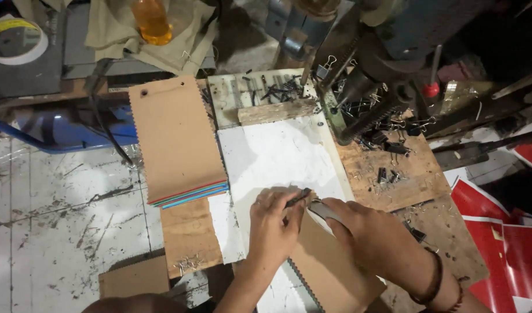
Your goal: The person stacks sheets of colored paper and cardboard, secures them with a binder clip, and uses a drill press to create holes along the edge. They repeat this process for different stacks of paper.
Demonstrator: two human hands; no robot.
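Fingers of left hand (273, 223) pinch a black binder clip (299, 197); right hand (364, 229) apparently grips brown card (329, 266).

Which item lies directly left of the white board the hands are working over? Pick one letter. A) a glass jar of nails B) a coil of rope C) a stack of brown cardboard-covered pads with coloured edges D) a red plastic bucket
C: the stack of brown cardboard-covered pads, its coloured edges showing at the lower end, lies just left of the white board, above and left of the left hand and right hand.
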